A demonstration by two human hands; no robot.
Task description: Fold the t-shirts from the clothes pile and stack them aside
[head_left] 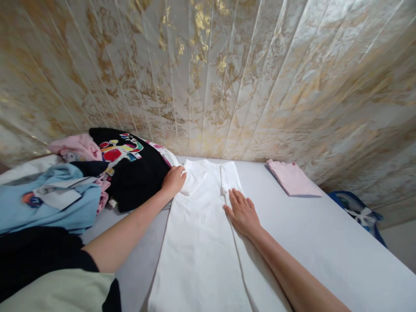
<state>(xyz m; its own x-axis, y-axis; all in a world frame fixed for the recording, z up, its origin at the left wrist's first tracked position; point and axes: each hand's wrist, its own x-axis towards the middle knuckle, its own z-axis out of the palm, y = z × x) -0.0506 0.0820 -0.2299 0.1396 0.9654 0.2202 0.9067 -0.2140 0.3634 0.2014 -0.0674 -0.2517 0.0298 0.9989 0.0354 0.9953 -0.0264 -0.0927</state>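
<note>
A white shirt lies lengthwise in front of me, its neckline at the far end. The right side is turned inward in a long strip, with the fold running toward me. At the upper left edge, my left hand has its fingers curled on the cloth, pinching it near the shoulder. My right hand rests flat on the folded right side, fingers stretched out and holding nothing. The near end of the shirt runs out of view.
On the left is a heap of clothes: a black top with a colourful print, a light blue garment and pink pieces. A folded pink garment lies at the back right. A blue-edged bag stands past the white surface. Patterned curtain hangs behind.
</note>
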